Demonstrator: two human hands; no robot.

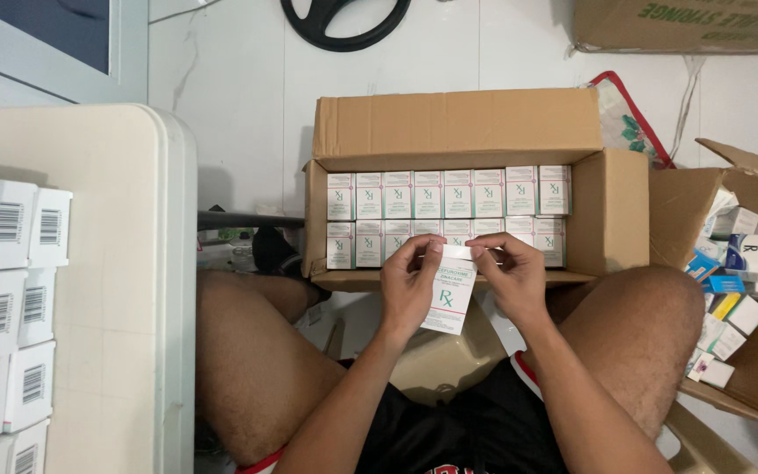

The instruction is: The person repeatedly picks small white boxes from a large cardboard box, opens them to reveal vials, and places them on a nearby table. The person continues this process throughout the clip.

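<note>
Two hands (left hand (410, 285), right hand (512, 279)) on small white box (451, 298), above packed carton (611, 211).

Left hand (410, 285) and right hand (511, 276) raised together, fingertips pinched — apparently closed grip

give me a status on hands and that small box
Left hand and right hand both pinch the top flap of the small box. Held over the carton of like boxes. Nothing in the way.
</note>
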